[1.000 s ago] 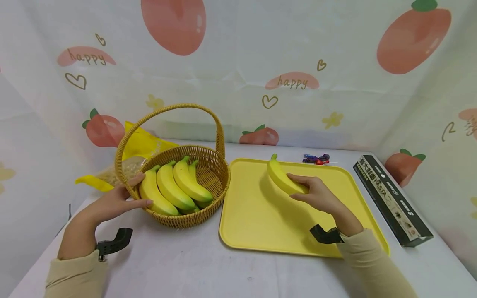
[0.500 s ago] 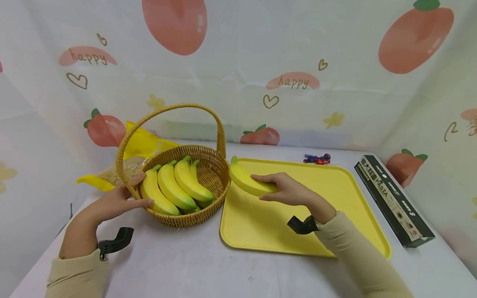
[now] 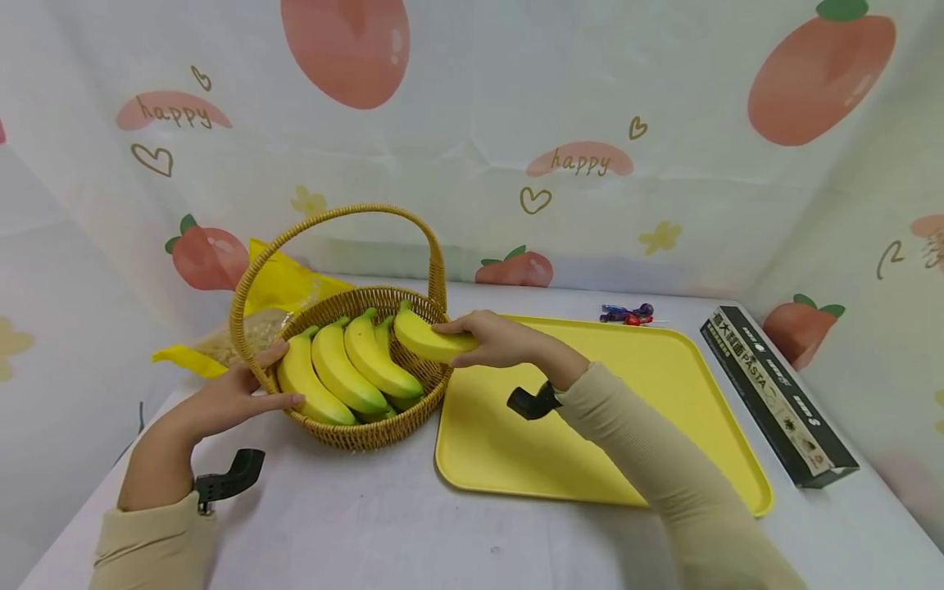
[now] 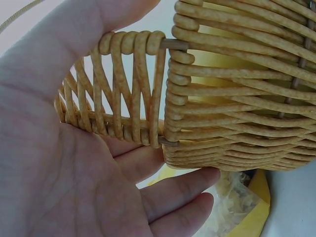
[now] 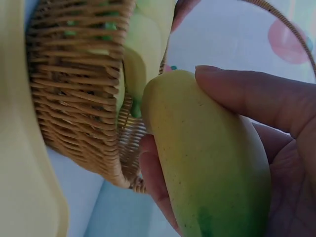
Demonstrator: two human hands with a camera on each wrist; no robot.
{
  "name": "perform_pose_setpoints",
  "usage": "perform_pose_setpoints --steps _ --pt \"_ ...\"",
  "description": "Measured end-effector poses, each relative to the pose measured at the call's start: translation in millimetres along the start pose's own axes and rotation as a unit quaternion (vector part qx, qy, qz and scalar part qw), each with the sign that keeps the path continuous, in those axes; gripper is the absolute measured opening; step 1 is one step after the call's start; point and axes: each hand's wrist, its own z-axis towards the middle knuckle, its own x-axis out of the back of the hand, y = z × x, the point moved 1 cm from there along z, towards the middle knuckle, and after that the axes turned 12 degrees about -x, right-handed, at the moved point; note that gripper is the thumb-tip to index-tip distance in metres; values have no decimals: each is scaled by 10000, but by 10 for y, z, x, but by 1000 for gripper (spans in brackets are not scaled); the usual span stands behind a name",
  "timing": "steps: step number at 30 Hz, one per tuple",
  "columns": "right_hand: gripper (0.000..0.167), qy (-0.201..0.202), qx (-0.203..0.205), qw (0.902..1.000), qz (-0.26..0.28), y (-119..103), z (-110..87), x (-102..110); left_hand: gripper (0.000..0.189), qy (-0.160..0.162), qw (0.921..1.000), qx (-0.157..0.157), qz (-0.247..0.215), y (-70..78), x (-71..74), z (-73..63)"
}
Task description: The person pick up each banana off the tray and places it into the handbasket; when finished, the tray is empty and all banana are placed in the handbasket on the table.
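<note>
My right hand (image 3: pixel 505 338) holds a yellow banana (image 3: pixel 422 334) over the right rim of a round wicker basket (image 3: pixel 354 437). In the right wrist view, thumb and fingers lie on opposite sides of the banana (image 5: pixel 202 163), near the basket's woven wall (image 5: pixel 79 84). Several bananas (image 3: pixel 335 369) lie side by side in the left and middle of the basket. At its left rim, my left hand (image 3: pixel 224 400) grips the basket where the tall handle joins. The left wrist view shows that woven handle base (image 4: pixel 128 89) between thumb and fingers.
A yellow tray (image 3: pixel 560 459) lies right of the basket. Beyond it are small wrapped candies (image 3: pixel 627 314) and a long black pasta box (image 3: pixel 778 397). A yellow-and-clear bag (image 3: pixel 283 287) of pale pieces sits behind the basket, before a printed cloth backdrop.
My right hand has carried the banana leftward from above the tray to the basket's right rim. The left hand has kept its place on the basket.
</note>
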Motion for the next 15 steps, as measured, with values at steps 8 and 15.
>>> perform_pose_setpoints --steps 8,15 --pt "56 -444 -532 9976 -73 -95 468 -12 94 -23 10000 -15 0 18 -6 3" --pt "58 -801 -996 9911 376 -140 654 -90 96 -56 9998 173 103 19 6 -7"
